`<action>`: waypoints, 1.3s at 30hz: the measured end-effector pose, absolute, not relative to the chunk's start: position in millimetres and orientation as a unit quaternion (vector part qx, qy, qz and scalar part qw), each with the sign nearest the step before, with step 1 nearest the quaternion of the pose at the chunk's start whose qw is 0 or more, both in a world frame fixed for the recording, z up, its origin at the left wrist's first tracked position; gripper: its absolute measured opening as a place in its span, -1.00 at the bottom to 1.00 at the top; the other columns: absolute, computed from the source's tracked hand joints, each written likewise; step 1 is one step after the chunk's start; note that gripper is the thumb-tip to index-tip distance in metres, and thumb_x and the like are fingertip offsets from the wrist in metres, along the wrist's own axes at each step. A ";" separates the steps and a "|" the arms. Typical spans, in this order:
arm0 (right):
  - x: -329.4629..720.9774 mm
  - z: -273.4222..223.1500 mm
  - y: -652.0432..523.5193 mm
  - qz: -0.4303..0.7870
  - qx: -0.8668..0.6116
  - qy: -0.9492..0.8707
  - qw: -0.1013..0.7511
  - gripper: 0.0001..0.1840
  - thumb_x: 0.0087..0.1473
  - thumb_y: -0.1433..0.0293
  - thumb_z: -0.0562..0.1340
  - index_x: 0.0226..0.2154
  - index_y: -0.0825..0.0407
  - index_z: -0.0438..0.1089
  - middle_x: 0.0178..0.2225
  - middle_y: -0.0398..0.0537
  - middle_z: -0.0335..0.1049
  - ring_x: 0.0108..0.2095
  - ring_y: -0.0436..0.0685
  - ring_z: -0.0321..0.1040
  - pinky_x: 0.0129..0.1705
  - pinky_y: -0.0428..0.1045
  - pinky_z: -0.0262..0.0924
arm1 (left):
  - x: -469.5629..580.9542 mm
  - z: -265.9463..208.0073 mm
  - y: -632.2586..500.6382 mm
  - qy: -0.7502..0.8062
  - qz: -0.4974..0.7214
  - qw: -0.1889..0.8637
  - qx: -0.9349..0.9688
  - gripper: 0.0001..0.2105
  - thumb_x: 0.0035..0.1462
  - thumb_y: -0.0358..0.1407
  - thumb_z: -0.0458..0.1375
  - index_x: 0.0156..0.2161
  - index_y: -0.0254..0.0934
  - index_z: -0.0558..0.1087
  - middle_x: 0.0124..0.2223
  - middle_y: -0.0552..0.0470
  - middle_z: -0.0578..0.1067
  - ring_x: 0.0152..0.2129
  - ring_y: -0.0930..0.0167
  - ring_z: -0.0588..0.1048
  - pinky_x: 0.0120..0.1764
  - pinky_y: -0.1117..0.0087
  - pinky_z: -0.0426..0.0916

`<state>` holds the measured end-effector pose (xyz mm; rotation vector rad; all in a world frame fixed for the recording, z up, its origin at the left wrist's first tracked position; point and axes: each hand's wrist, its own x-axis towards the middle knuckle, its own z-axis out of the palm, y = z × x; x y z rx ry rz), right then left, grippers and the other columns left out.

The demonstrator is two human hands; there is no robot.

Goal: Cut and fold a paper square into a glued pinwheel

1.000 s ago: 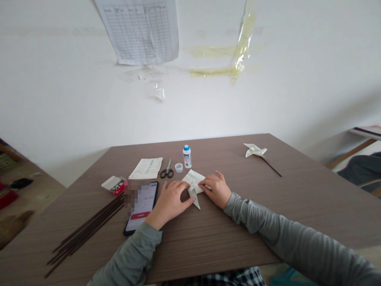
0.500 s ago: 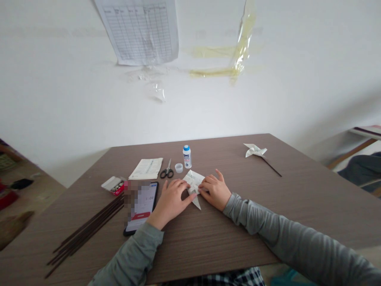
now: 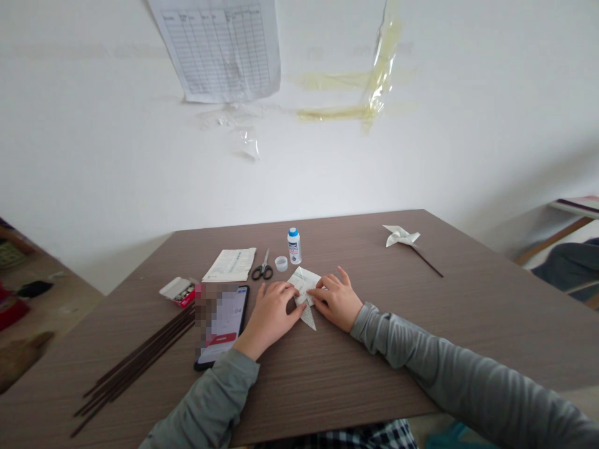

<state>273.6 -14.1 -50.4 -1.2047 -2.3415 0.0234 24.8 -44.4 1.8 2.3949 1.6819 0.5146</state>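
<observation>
A printed sheet of paper (image 3: 304,279), cut and folded into a pinwheel shape, lies on the table between my hands, one pointed flap reaching towards me. My left hand (image 3: 271,315) grips its left side, thumb and fingers curled at the paper. From the right, my right hand (image 3: 337,300) pinches the paper near its middle, forefinger and thumb close together and another finger raised. Fingers cover part of the folds. Just beyond the paper stand a white glue bottle (image 3: 294,248) with a blue cap and a small clear cap (image 3: 281,264).
Black-handled scissors (image 3: 262,269) and a stack of printed paper (image 3: 229,265) lie at the back left. Nearer are an open small box (image 3: 180,290), a phone (image 3: 223,330) and several dark sticks (image 3: 135,368). A finished paper pinwheel (image 3: 401,236) on a stick rests at the back right.
My right fingertips have slid slightly left, towards the middle of the paper. My left hand has barely shifted, and the surrounding things have stayed put.
</observation>
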 end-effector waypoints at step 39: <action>274.4 -40.6 -17.3 0.029 -0.449 -0.863 0.228 -0.68 0.60 0.34 0.43 0.17 -0.32 0.91 0.10 0.03 0.81 0.20 0.46 0.66 0.75 0.70 0.08 | 29.9 4.3 -46.8 0.562 0.168 0.093 0.804 -0.71 0.56 -0.18 0.48 0.28 -0.06 0.86 0.43 -0.25 0.82 0.49 -0.13 0.70 0.71 -0.47 0.35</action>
